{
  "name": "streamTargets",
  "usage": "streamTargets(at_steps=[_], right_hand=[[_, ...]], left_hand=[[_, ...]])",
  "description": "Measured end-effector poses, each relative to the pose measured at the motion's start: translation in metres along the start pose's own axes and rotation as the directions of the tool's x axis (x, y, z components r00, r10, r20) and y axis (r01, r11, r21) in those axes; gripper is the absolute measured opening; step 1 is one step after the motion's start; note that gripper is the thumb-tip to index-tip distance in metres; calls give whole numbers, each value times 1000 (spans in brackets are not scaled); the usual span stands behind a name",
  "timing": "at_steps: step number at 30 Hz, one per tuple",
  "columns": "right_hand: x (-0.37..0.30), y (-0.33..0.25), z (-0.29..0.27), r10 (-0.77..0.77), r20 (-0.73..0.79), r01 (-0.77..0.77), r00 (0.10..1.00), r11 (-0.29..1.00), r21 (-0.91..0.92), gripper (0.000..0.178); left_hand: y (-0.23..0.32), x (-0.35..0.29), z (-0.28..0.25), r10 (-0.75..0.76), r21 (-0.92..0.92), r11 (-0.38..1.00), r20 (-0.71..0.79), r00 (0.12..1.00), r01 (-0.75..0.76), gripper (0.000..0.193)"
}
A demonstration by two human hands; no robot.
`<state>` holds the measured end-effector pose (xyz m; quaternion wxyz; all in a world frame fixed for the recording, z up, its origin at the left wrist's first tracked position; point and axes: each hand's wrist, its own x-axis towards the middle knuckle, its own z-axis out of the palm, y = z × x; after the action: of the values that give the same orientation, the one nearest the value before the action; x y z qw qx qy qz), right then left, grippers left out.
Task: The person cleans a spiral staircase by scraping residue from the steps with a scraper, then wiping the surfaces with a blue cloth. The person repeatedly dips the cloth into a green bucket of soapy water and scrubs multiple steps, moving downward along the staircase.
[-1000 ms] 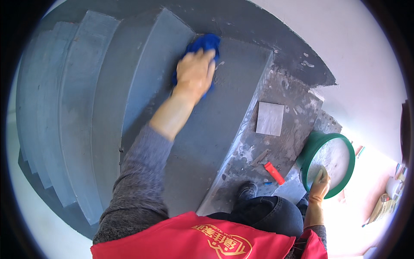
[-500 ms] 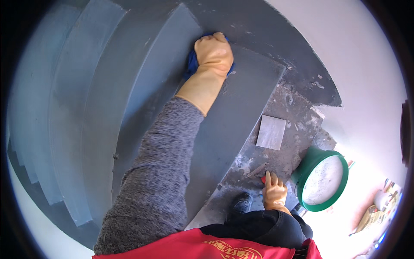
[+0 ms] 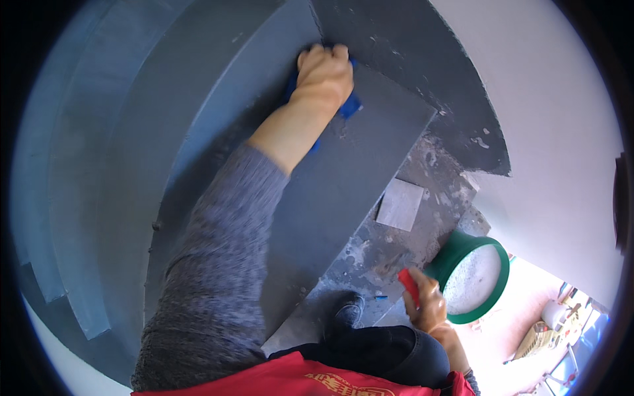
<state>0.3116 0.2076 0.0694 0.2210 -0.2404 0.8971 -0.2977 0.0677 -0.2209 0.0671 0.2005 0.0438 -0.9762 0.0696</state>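
My left hand (image 3: 323,71) is stretched far forward and pressed down on a blue cloth (image 3: 350,105), which lies on a dark grey stair tread (image 3: 370,152). Only the cloth's edges show around the fingers. My right hand (image 3: 430,309) is low at the right, its fingers closed around a small red-handled tool (image 3: 407,284) just above a dusty, paint-spattered step (image 3: 380,254). A green bucket (image 3: 454,259) holding white foamy water (image 3: 472,280) stands right beside that hand.
A grey square sheet (image 3: 399,204) lies on the dusty step. My dark shoe (image 3: 347,313) stands below it. Curved grey-blue steps (image 3: 99,198) fan out to the left. A white wall (image 3: 548,132) rises on the right, with clutter at the lower right.
My left hand has pushed the blue cloth farther up the tread. My right hand has left the bucket's rim, moved left to the red tool and closed on it.
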Motion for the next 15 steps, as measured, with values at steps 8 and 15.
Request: streamTargets(at_steps=[8, 15], right_hand=[[121, -59, -91, -296, -358, 277, 885, 955, -106, 50], [223, -84, -57, -389, -290, 355, 874, 920, -165, 44]], left_hand=[[5, -93, -46, 273, -450, 859, -2, 962, -245, 9], [-15, -236, -123, 95, -367, 921, -111, 989, -129, 23]])
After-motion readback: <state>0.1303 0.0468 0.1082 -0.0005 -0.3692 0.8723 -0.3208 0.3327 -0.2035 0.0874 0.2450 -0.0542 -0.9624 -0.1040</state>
